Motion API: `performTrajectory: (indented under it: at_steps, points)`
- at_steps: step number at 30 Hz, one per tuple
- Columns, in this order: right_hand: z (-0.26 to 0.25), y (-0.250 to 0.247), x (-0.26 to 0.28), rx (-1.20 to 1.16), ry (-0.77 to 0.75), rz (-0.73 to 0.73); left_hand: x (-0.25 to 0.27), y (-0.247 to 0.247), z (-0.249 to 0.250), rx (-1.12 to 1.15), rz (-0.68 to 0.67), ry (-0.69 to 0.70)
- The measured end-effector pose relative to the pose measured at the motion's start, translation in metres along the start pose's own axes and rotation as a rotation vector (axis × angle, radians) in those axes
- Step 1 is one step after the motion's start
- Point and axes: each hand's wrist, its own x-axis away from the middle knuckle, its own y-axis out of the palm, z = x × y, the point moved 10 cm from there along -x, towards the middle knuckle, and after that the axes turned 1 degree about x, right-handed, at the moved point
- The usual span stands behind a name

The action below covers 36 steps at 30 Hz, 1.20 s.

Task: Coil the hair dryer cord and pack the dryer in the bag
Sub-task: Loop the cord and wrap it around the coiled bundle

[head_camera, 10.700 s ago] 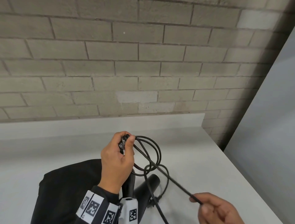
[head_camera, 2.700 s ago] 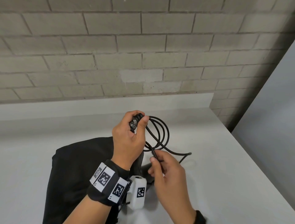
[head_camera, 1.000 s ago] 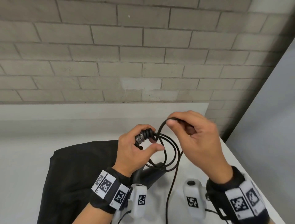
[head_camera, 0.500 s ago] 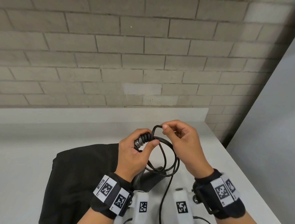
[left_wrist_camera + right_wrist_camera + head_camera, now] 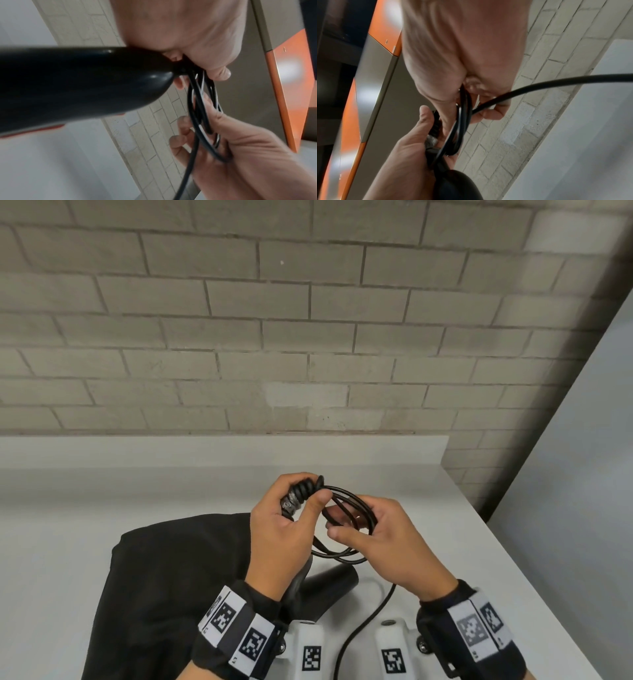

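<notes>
The black hair dryer (image 5: pixel 329 580) hangs below my left hand (image 5: pixel 308 491), its barrel over the table beside the black bag (image 5: pixel 171 577). My left hand grips the ribbed end of the dryer's handle together with the top of the coiled cord (image 5: pixel 346 556). My right hand (image 5: pixel 346 522) holds the loops on their right side, thumb in front and fingers curled through the coil. A loose tail of cord (image 5: pixel 359 628) runs down between my wrists. The left wrist view shows the dryer handle (image 5: pixel 85 81) and the cord loops (image 5: pixel 200 108) close up. The plug is not visible.
The white table (image 5: pixel 462 577) ends at a right edge close to my right wrist. A low white backsplash (image 5: pixel 205 450) and a brick wall (image 5: pixel 308 337) stand behind. The bag lies flat at the left, its opening not visible.
My right hand brought a raised loop of cord down to my left hand, then dropped lower and took hold of the coil's right side. My left hand stayed in place.
</notes>
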Motion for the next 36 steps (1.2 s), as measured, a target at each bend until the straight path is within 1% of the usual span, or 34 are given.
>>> performTrajectory:
  at_steps: [4, 6, 7, 8, 10, 11, 12, 13, 14, 15, 18, 21, 25, 28, 32, 36]
  points:
    - [0.002, 0.002, -0.004, -0.016, 0.008, -0.068, -0.002, 0.0, -0.004, -0.001, -0.011, -0.05]
    - [0.0, 0.004, -0.004, -0.016, -0.024, -0.047, -0.002, 0.001, -0.006, -0.01, -0.008, -0.063]
    - [-0.001, 0.001, -0.003, 0.005, -0.05, 0.022, -0.003, 0.0, -0.007, -0.01, 0.0, -0.07]
    - [-0.002, -0.005, 0.0, 0.048, -0.082, 0.145, -0.003, -0.001, -0.007, -0.008, 0.012, -0.075]
    - [-0.009, -0.02, 0.014, 0.192, -0.196, 0.463, -0.005, -0.002, -0.009, 0.002, 0.041, -0.085]
    - [-0.018, -0.021, 0.024, 0.294, -0.294, 0.581, -0.005, -0.002, -0.01, 0.008, 0.049, -0.089]
    - [-0.027, -0.015, 0.033, 0.413, -0.409, 0.647, -0.005, -0.001, -0.01, 0.008, 0.054, -0.089]
    - [-0.034, -0.005, 0.039, 0.533, -0.516, 0.665, -0.005, 0.0, -0.01, 0.006, 0.06, -0.084]
    - [-0.037, 0.006, 0.042, 0.632, -0.586, 0.658, -0.005, -0.001, -0.01, 0.005, 0.07, -0.079]
    - [-0.036, 0.013, 0.041, 0.691, -0.605, 0.641, -0.005, -0.002, -0.01, 0.006, 0.081, -0.076]
    - [-0.027, 0.019, 0.032, 0.735, -0.503, 0.562, -0.005, -0.004, -0.011, -0.007, 0.11, -0.066]
    - [-0.021, 0.02, 0.02, 0.647, -0.341, 0.435, -0.005, -0.004, -0.009, -0.019, 0.112, -0.06]
    - [-0.013, 0.019, 0.008, 0.391, -0.144, 0.25, -0.01, -0.006, -0.009, -0.012, 0.097, -0.064]
    - [-0.01, 0.013, 0.005, 0.141, 0.02, 0.124, -0.014, -0.007, -0.011, -0.001, 0.06, -0.066]
    - [0.0, 0.003, 0.002, -0.122, 0.17, 0.046, -0.018, -0.004, -0.013, 0.024, -0.015, -0.064]
    - [0.008, 0.001, 0.001, -0.615, 0.337, -0.049, -0.02, 0.002, -0.015, 0.052, -0.095, -0.068]
